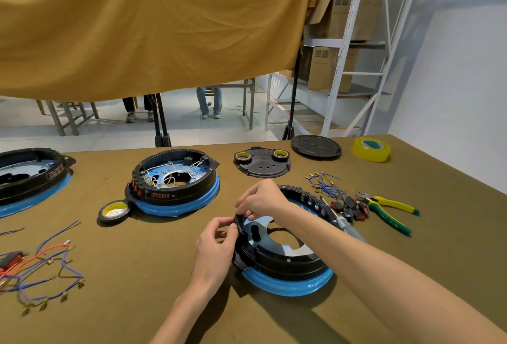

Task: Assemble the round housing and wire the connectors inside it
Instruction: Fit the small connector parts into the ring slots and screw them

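A round black housing with a blue base ring (288, 284) lies in front of me on the olive table. My left hand (216, 247) grips its left black rim from outside, thumb and fingers curled on the wall. My right hand (260, 199) reaches over from the right and pinches the same stretch of rim from above; what sits between its fingertips is hidden. Loose blue wires with brass connectors (325, 183) and small black and red switches (349, 206) lie to the right of the housing.
A wired housing (175, 179) stands behind, another (30, 176) at far left. Black tape roll (113, 211), black cover plate (262, 162), round lid (315, 147), yellow tape (371, 149), green-yellow pliers (386, 210) and a wire bundle (46, 269) lie around.
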`<state>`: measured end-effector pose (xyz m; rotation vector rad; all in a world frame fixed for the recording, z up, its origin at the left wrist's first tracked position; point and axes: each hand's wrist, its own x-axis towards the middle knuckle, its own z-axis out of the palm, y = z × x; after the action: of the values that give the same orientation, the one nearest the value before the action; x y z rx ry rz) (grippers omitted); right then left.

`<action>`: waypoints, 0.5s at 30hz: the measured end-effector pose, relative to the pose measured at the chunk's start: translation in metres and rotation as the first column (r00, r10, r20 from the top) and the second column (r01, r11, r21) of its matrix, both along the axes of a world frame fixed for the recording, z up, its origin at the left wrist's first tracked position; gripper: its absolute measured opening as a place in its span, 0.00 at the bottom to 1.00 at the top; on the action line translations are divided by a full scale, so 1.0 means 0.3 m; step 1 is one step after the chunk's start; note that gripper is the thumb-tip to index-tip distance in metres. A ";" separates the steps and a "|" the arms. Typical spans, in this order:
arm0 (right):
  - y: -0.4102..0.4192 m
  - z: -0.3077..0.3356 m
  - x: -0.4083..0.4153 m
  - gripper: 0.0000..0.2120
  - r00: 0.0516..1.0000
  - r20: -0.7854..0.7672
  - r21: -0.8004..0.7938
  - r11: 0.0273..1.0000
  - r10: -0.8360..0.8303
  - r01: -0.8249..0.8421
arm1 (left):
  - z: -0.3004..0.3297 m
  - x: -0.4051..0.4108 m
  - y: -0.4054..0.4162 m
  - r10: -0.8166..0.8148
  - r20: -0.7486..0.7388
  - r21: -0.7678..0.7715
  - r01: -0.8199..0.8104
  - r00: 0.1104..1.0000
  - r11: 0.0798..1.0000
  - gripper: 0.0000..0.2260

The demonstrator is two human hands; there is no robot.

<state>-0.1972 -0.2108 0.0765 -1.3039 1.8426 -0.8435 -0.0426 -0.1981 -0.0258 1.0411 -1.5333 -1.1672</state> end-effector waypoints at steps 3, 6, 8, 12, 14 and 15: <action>0.010 -0.011 -0.009 0.03 0.991 0.125 0.028 0.999 -0.047 0.044 | 0.004 0.001 0.004 -0.004 -0.004 0.002 0.004 1.000 1.000 0.06; 0.019 -0.020 -0.016 0.06 0.958 0.268 0.076 0.994 -0.100 0.083 | 0.005 0.002 0.006 -0.013 0.017 -0.006 0.013 1.000 1.000 0.06; 0.026 -0.026 -0.019 0.08 0.928 0.350 0.118 0.989 -0.127 0.090 | 0.006 0.002 0.007 -0.016 0.030 -0.013 0.016 0.999 1.000 0.07; 0.035 -0.025 -0.023 0.07 0.909 0.396 0.142 0.987 -0.128 0.077 | 0.009 -0.001 0.008 -0.013 0.030 -0.011 0.013 0.999 1.000 0.07; 0.030 -0.013 -0.020 0.07 0.916 0.383 0.140 0.988 -0.121 0.072 | 0.009 0.001 0.009 -0.017 0.018 -0.009 0.017 1.000 1.000 0.07; 0.026 -0.006 -0.018 0.06 0.916 0.385 0.137 0.988 -0.114 0.065 | 0.009 0.002 0.009 -0.019 0.014 -0.010 0.019 1.000 1.000 0.06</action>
<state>-0.2028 -0.2030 0.0746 -0.9010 1.6126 -0.9475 -0.0422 -0.1953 -0.0230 1.0321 -1.5618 -1.1669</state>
